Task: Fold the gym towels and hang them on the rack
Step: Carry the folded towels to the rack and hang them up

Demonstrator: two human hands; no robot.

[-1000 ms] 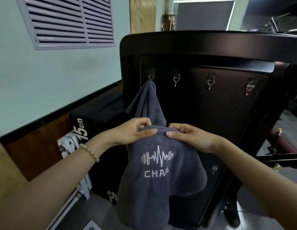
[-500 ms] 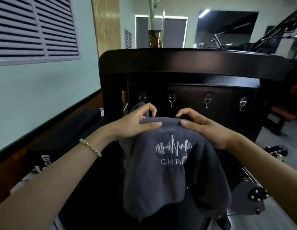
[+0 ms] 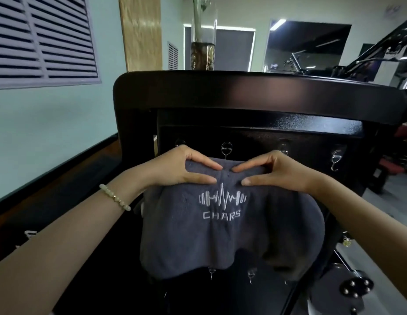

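Both hands pinch the top edge of a grey gym towel (image 3: 220, 228) at centre frame: left hand (image 3: 182, 167), right hand (image 3: 277, 171), just below a hook (image 3: 226, 149) on the dark rack (image 3: 254, 94).

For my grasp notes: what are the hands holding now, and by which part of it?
The left hand and the right hand both pinch the grey gym towel at its top folded edge, just above the embroidered logo.
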